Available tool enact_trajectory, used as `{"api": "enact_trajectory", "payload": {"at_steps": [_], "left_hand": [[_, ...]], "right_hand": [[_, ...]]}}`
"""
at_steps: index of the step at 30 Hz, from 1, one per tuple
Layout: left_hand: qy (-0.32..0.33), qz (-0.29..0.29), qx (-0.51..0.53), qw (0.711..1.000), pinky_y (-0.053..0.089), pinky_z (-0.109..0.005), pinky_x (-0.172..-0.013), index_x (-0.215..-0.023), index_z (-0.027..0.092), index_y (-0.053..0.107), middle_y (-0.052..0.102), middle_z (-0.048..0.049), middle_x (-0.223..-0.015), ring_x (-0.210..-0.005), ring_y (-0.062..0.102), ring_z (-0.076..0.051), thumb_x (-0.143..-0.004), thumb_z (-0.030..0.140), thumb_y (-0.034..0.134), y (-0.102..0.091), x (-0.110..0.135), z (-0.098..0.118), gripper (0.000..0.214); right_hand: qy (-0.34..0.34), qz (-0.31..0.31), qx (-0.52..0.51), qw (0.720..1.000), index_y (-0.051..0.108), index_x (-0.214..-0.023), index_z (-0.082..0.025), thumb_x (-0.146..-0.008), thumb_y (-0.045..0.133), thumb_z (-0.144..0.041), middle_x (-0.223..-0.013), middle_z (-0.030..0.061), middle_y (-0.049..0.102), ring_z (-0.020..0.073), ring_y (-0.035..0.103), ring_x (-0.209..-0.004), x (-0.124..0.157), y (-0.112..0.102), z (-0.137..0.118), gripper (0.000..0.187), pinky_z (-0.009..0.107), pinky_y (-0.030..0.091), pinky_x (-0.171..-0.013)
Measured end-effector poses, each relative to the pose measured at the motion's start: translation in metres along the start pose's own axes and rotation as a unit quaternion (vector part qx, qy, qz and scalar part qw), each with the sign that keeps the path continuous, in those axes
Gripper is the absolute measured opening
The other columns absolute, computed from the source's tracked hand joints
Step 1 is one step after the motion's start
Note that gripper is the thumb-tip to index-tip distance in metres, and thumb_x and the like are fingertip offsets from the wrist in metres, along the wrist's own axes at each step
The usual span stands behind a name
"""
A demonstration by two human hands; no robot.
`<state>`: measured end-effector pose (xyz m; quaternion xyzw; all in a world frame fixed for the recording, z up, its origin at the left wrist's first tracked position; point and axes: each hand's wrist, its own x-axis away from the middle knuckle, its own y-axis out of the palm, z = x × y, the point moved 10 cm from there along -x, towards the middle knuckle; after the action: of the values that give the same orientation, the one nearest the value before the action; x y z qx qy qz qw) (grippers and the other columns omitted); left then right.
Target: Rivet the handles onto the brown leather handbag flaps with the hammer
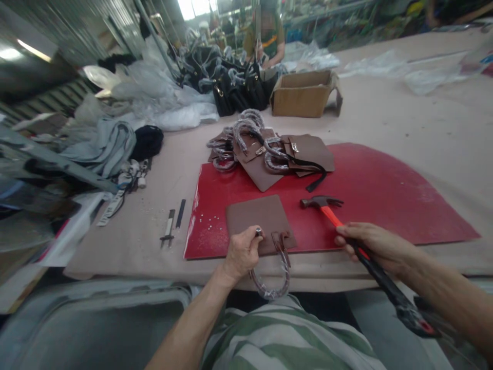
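Observation:
My left hand [242,252] is closed around a small metal punch [258,232], whose round top shows above the fist. Under it lies a flat brown leather bag panel [258,213], with a plastic-wrapped handle [272,294] looping over the table's front edge. To the right, my right hand [372,245] grips a claw hammer [334,218] by its orange and black shaft. The hammer's head is over the red mat [362,190], right of the panel. The punch's lower end is hidden by my fingers.
More brown panels with wrapped handles [262,154] are piled on the mat's back edge. Left of the mat lie a slim tool [168,228] and a dark strip [181,213]. Farther back are a cardboard box [302,97], black bags [234,92] and a person [269,38].

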<state>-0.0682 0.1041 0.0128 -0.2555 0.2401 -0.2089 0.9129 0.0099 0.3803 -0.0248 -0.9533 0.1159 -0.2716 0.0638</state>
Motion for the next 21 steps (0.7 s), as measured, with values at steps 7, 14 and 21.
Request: {"api": "enact_trajectory", "payload": {"at_steps": [7, 14, 21], "left_hand": [[-0.008, -0.024, 0.014, 1.0, 0.052, -0.026, -0.076, -0.093, 0.021, 0.059, 0.071, -0.0048, -0.087, -0.08, 0.069, -0.016, -0.092, 0.017, 0.046, 0.0, -0.004, -0.004, 0.014], [0.042, -0.018, -0.017, 0.999, 0.052, -0.025, -0.072, -0.099, 0.02, 0.061, 0.072, -0.0058, -0.087, -0.077, 0.069, -0.017, -0.093, 0.017, 0.045, 0.001, 0.0, 0.002, 0.016], [0.077, 0.003, -0.028, 0.997, 0.054, -0.026, -0.07, -0.096, 0.019, 0.061, 0.073, -0.0065, -0.086, -0.075, 0.07, -0.017, -0.094, 0.017, 0.046, 0.0, 0.003, 0.005, 0.015]], "right_hand": [[-0.091, 0.023, -0.013, 0.996, 0.046, -0.077, -0.022, -0.085, 0.056, -0.057, -0.059, -0.0054, 0.044, 0.0066, 0.034, -0.039, 0.048, 0.039, -0.059, 0.037, 0.02, 0.027, -0.036], [-0.436, 0.098, 0.385, 0.807, 0.039, -0.074, -0.025, -0.099, 0.038, -0.04, -0.05, -0.004, 0.046, 0.0119, 0.038, -0.037, 0.109, 0.076, -0.131, 0.029, 0.028, 0.02, -0.043], [-0.484, 0.17, 0.442, 0.736, 0.042, -0.081, -0.024, -0.102, 0.037, -0.035, -0.053, -0.004, 0.049, 0.0123, 0.042, -0.038, 0.142, 0.072, -0.161, 0.024, 0.028, 0.022, -0.044]]}}
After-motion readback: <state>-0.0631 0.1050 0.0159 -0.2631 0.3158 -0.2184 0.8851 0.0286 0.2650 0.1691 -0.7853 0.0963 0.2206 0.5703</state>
